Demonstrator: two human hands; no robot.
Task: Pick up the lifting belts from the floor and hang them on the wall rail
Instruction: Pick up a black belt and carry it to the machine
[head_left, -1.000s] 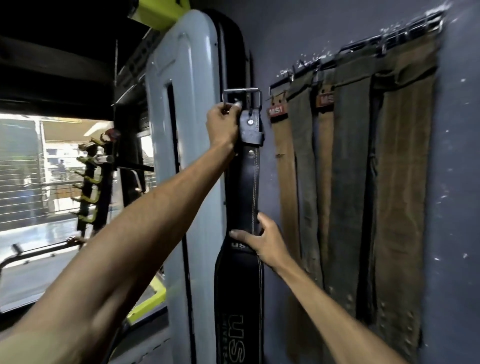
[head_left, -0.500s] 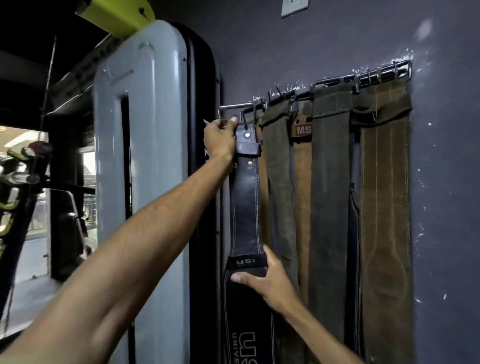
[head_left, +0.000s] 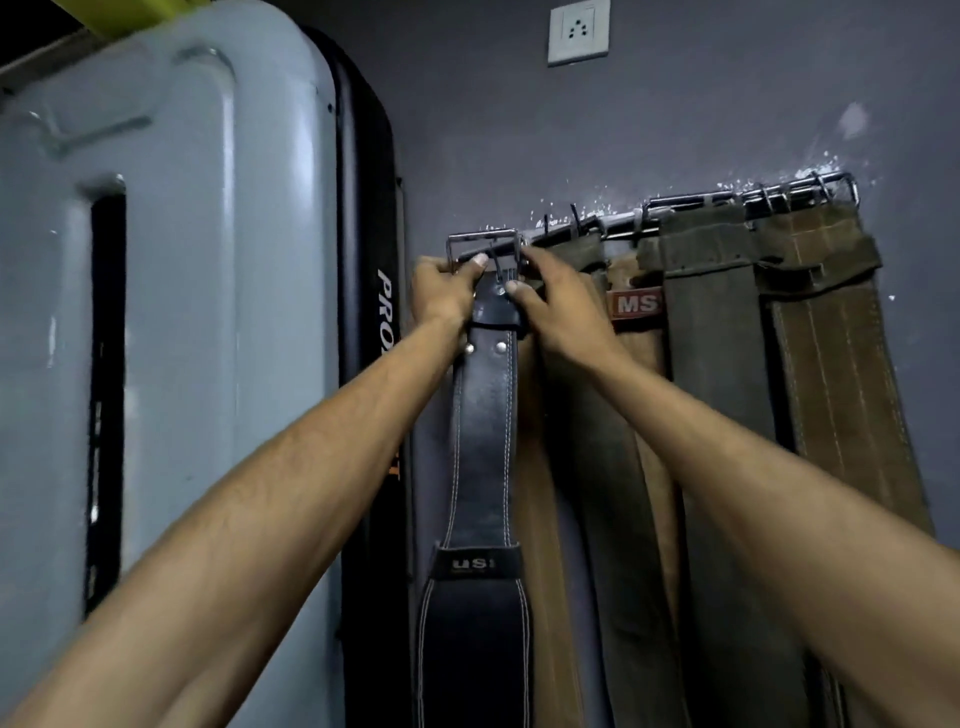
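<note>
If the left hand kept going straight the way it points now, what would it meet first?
Probably the metal buckle of the black leather belt the left hand grips, then the dark wall; depth is unclear.

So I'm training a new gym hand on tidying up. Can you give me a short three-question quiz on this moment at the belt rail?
1. True or false: both hands are at the buckle end of the black belt.
2. Multiple choice: where is the black belt relative to the belts already on the wall rail? A) at the left end B) in the middle C) at the right end
3. Fill in: the white fitting on the wall above the rail is a power ____.

Key:
1. True: the left hand and the right hand both grip it just under the metal buckle.
2. A
3. socket
</note>
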